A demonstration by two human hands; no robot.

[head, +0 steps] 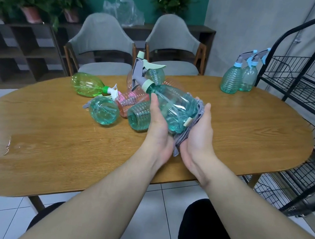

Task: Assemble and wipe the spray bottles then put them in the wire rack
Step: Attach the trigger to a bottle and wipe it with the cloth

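Right, both hands are up over the middle of the wooden tabletop point(46, 143), cradling one teal spray bottle point(171, 109) that lies tilted, its pale green collar and grey trigger head pointing to the far left. The left hand point(158, 125) curls round the bottle's left side, fingers wrapped onto the clear plastic. The right hand point(199, 133) cups the bottle's base through a grey cloth point(187, 136), which is bunched between palm and bottle and hangs down between the two wrists.

Just left of the hands lies a loose heap: a teal bottle on its side point(103, 111) with its base toward us, a ribbed teal bottle point(138, 118) touching the left hand's edge, a pink bottle point(129, 102) between them, and a bright green bottle point(87, 85) farther left. Another ribbed bottle with a trigger head point(155, 75) sits behind the held one.

At the far right edge of the tabletop stand two upright teal bottles with blue sprayers point(238, 76), touching each other, just beside the black wire rack point(309, 84). Two grey chairs point(102, 45) sit on the far side.
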